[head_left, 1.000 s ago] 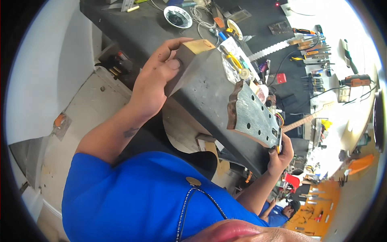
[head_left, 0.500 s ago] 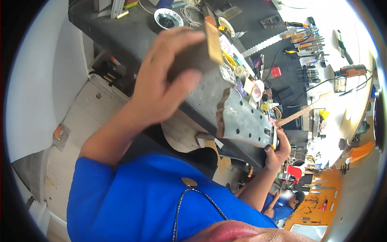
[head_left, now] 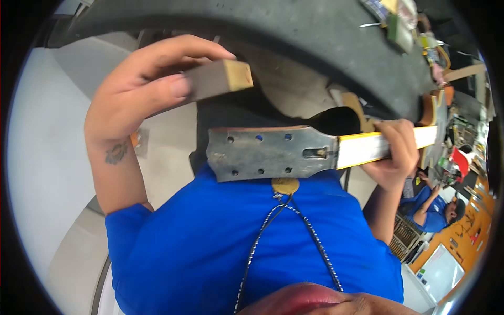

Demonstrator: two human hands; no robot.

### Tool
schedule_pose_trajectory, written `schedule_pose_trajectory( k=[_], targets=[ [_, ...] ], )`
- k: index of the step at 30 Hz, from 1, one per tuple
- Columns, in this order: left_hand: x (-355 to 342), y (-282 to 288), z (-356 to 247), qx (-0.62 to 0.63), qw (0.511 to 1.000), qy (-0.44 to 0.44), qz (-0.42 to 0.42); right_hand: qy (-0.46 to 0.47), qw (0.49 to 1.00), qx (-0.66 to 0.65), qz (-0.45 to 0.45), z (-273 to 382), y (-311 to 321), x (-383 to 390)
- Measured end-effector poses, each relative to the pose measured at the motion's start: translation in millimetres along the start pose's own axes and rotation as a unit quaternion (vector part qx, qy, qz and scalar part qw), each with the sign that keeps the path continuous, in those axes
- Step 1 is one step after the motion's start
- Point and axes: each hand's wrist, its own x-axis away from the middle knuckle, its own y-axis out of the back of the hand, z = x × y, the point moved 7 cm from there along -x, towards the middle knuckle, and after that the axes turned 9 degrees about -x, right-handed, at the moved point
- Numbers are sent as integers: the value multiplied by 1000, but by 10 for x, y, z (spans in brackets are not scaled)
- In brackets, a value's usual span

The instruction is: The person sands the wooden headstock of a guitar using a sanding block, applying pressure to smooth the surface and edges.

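Note:
My left hand (head_left: 134, 84) grips a rectangular block with a dark face and a tan, wood-like end (head_left: 239, 76), which looks like a sanding block. It is held in the air above and left of a guitar headstock (head_left: 262, 155). The headstock is scuffed grey-black, with two rows of round holes and a slot near the neck. My right hand (head_left: 396, 147) is wrapped round the guitar neck (head_left: 362, 149), whose face is whitish with yellow edges. The neck lies crosswise in front of my chest, and the block is apart from it.
A dark workbench (head_left: 294, 37) curves across the far side, with small packets and tools (head_left: 401, 26) at its far right. Another person in blue (head_left: 433, 212) works at the right, near an orange tool wall (head_left: 467, 231). A beaded cord with a round pendant (head_left: 285, 185) hangs at my chest.
The view has tipped down toward my body. The guitar neck has swung level across my chest and its whitish face now shows. My left hand still holds the block.

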Motion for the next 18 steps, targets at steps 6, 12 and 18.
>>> schedule_pose_trajectory(
  k=[6, 12, 18],
  targets=[
    [95, -371, 380, 66, 978, 108, 164, 8, 1000, -12, 5, -44, -41, 56],
    [-412, -891, 116, -30, 974, 48, 220, 1, 1000, -6, 11, 12, -46, 105],
    [99, -320, 308, -80, 974, -46, 207, 9, 1000, -6, -20, -2, -8, 84]
  ],
)
